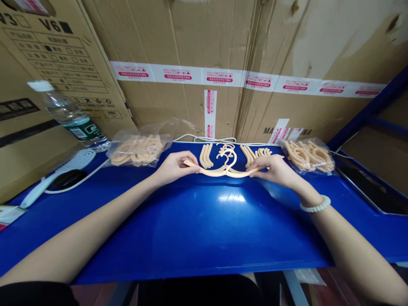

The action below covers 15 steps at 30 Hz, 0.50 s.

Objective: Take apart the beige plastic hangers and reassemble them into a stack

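A peach-coloured plastic hanger [213,173] is held up over the blue table, its hook rising from the middle. My left hand [177,167] pinches one arm of it near the tip. On the other arm, my right hand [273,168], with a pale beaded bracelet at the wrist, closes its thumb and fingers. Behind the hanger lie loose peach pieces: a row of curved arms [206,155] at left, another row of arms [247,155] at right, and several small hook-like pieces [263,152]. More hooks in the middle are partly hidden by the held hanger.
Clear bags of peach parts lie on both sides, a left bag [139,149] and a right bag [308,156]. Further left are a water bottle [75,117], a pale hairbrush [60,172] and a black oval object [69,179]. A dark tablet-like device [372,187] lies right. Cardboard [178,106] stands behind.
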Each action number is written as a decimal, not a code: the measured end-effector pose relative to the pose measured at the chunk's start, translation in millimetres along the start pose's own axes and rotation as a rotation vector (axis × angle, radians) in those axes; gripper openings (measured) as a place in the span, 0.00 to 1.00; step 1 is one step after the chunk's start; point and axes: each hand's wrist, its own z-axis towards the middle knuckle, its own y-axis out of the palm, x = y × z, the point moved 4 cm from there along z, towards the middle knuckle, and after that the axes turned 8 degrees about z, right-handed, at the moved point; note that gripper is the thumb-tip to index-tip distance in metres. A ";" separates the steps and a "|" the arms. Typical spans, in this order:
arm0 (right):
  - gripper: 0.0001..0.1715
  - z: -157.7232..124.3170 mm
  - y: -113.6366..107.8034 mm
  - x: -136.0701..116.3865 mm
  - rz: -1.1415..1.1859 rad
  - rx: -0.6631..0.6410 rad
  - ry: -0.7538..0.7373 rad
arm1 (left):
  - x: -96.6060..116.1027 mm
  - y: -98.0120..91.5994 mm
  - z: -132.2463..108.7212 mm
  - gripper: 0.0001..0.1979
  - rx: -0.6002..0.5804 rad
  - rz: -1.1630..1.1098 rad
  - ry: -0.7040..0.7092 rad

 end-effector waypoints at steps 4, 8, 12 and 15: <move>0.06 0.2 3.8 1.9 -0.187 -0.044 -0.081 | 5.8 -3.6 -1.5 0.13 -0.046 0.327 0.264; 0.04 0.5 12.7 4.2 -0.289 -0.105 -0.133 | 5.8 -1.4 -3.6 0.12 -0.130 0.565 0.472; 0.03 1.0 17.9 5.9 -0.330 -0.146 -0.131 | 6.2 3.6 -6.4 0.09 -0.130 0.715 0.522; 0.04 1.2 20.8 6.4 -0.346 -0.168 -0.111 | 24.7 4.1 -11.3 0.06 -0.045 0.739 0.560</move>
